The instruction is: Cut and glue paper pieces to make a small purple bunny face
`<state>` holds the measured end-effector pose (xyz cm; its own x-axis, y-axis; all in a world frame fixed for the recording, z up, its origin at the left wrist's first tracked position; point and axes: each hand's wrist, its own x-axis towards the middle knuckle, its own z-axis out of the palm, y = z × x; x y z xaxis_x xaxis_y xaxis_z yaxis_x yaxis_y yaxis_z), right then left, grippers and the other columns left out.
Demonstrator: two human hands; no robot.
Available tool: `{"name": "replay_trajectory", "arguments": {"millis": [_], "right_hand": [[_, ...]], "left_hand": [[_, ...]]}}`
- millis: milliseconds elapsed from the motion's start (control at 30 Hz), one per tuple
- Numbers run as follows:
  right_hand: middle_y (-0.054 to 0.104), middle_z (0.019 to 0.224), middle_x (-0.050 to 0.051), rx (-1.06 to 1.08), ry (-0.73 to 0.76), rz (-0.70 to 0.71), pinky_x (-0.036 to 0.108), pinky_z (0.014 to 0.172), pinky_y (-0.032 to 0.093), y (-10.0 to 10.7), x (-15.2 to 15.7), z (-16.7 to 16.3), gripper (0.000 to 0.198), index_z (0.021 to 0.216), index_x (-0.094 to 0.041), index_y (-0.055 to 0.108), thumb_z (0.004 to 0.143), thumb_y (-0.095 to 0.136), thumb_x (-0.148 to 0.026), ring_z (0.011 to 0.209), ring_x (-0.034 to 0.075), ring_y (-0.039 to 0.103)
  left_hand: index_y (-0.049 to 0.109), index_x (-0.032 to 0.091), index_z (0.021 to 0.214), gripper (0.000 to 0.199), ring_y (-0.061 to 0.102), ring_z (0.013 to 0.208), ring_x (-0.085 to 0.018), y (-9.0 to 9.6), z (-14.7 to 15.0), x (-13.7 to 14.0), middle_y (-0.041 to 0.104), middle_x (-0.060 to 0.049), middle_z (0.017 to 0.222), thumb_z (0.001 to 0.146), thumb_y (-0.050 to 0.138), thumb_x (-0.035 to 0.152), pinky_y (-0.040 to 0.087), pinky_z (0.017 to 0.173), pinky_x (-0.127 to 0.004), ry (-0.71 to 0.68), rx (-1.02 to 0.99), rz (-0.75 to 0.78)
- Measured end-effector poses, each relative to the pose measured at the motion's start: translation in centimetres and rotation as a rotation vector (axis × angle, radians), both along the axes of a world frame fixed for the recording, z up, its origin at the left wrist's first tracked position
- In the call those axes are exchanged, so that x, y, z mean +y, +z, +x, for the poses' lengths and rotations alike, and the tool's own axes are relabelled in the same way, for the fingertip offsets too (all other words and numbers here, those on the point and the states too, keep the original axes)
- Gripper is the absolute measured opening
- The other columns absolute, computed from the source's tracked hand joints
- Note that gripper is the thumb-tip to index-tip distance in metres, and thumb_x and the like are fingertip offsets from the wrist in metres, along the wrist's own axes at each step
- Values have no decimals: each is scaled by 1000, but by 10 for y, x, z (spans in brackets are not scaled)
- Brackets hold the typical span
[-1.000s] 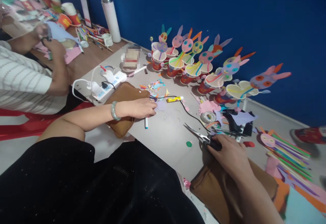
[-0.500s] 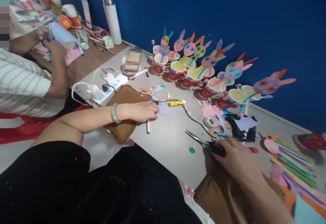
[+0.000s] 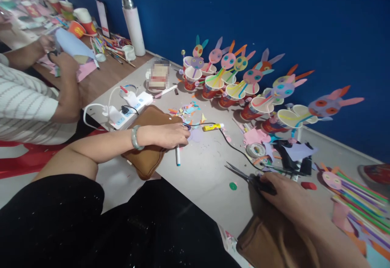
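Observation:
On the right, my right hand (image 3: 284, 190) is closed around the black handles of a pair of scissors (image 3: 239, 171); the blades lie almost together, pointing left over the table. My left hand (image 3: 173, 135), with a bangle at the wrist, rests low on the table beside a pale purple paper circle (image 3: 196, 135). Its fingers are curled together, and something small and dark shows at the fingertips, too hidden to name. A white marker (image 3: 178, 155) with a blue-green end sticks out below that hand. Near the scissors lies a small green paper disc (image 3: 233, 186).
Paper cups (image 3: 233, 93) with paper rabbit heads line the blue wall. A yellow glue stick (image 3: 213, 127), black cable, tape roll (image 3: 256, 150) and paper scraps lie between. Brown cushions (image 3: 149, 164) sit at the table edge. On the left, another person's hands (image 3: 57, 54) hold scissors and blue paper.
The scissors' blades have come closer together. My right hand has shifted slightly right and down in view. My left hand stays nearly in place; the view itself has moved a little.

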<state>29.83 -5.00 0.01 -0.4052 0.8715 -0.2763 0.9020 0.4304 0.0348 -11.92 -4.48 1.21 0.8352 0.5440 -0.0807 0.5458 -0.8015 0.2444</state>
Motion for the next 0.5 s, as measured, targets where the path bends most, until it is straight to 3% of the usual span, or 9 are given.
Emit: {"name": "replay_trajectory", "arguments": {"millis": [67, 233, 500], "right_hand": [[77, 99, 9, -22, -17, -87, 33, 72, 51, 5, 0, -3, 14, 95, -21, 70, 84, 62, -19, 89, 27, 74], [77, 101, 10, -51, -48, -74, 34, 72, 49, 9, 1, -5, 15, 97, -22, 70, 87, 59, -21, 91, 29, 73], [75, 101, 9, 29, -76, -68, 34, 68, 47, -21, 3, 14, 13, 93, -23, 66, 85, 56, -25, 87, 28, 71]], "left_hand": [[68, 19, 84, 30, 58, 83, -20, -1, 0, 1, 66, -8, 91, 79, 48, -3, 41, 83, -37, -5, 3, 14], [71, 20, 92, 32, 62, 92, -21, -2, -3, 4, 69, -9, 99, 82, 48, -1, 43, 84, -35, 6, -17, 36], [72, 21, 94, 36, 64, 92, -19, -8, -15, 6, 71, -8, 96, 83, 46, -1, 46, 87, -35, 45, -84, 38]]}}
